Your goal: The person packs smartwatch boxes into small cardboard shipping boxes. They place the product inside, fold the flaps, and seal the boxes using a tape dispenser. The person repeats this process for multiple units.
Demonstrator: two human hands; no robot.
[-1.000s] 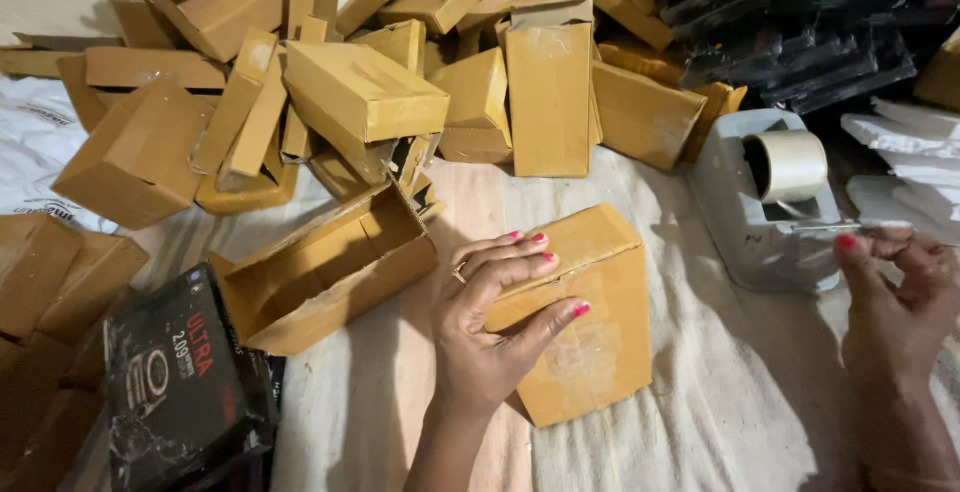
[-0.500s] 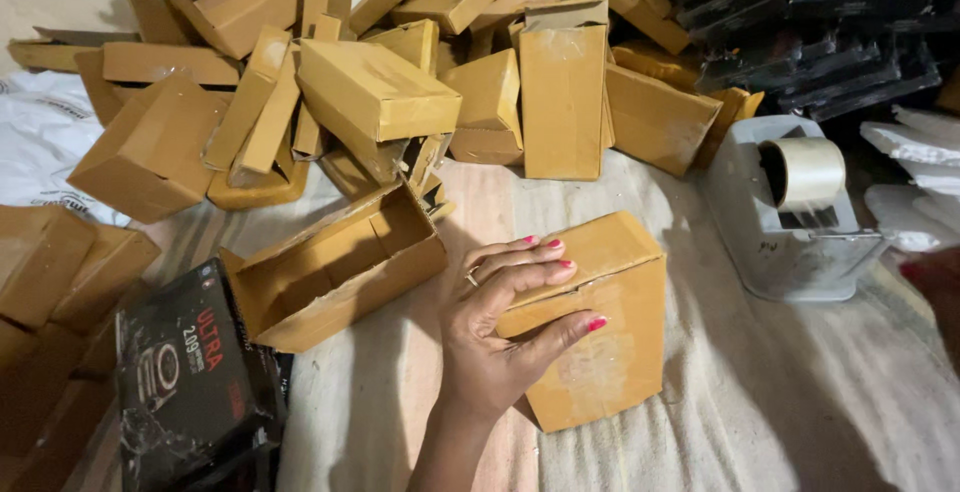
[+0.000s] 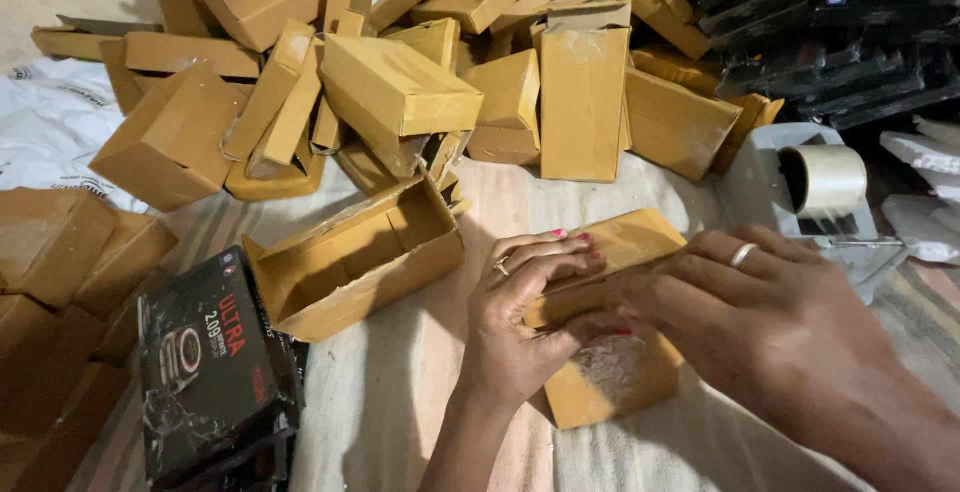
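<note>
Head view: I watch both hands press on one brown box (image 3: 610, 377) lying on the pale cloth (image 3: 400, 412) in the middle foreground. The left hand (image 3: 525, 317) lies flat across its near edge, fingers narrow and curled over the top flap; the right hand (image 3: 770, 322) covers the far side, fingers spread low, and a strip of clear tape shines on the box's front face below them. I cannot tell whether either hand pinches anything beyond the box itself.

Just left of the box an open box (image 3: 350, 262) lies on its side, mouth up, touching nothing I can see of the hands. A black carton (image 3: 215, 362) rests at lower left. Behind, a loose pile (image 3: 400, 82) of like boxes leans every way, and a tape dispenser (image 3: 815, 187) stands just beyond the right hand.

My reading of the risk: if the tape is not yet rubbed down, the flap may spring up under uneven pressure, and tape could crease or catch a finger. The right wrist sits near the dispenser, so a quick pull back might knock it. The tilted pile could also slide forward onto the cloth
</note>
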